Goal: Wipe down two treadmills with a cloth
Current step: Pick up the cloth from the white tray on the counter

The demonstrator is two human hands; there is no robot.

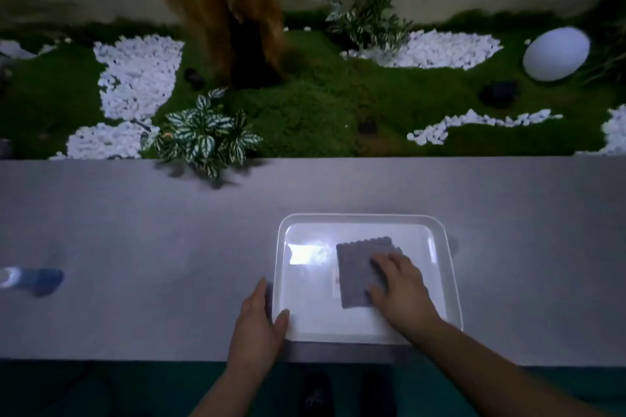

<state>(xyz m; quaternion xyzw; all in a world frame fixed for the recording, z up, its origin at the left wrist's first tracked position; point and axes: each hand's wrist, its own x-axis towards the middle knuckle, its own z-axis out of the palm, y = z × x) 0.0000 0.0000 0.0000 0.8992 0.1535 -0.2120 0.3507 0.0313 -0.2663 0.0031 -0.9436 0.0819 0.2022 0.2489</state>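
Lying flat in the right half of the white tray (440, 267), the grey cloth (359, 267) sits directly under the right hand (399, 284), with most of its area spreading ahead and to the left of the fingers. Its long axis runs away from the person. That hand rests on the cloth's near right part, fingers bent down onto the fabric; whether they have pinched it yet I cannot tell. The left hand (261, 318) is open, thumb on the tray's near left rim and fingers along its outer side, well to the left of the cloth. The right hand is plainly the one to lift it. The tray stands on the grey desk (135, 247); no treadmill shows.
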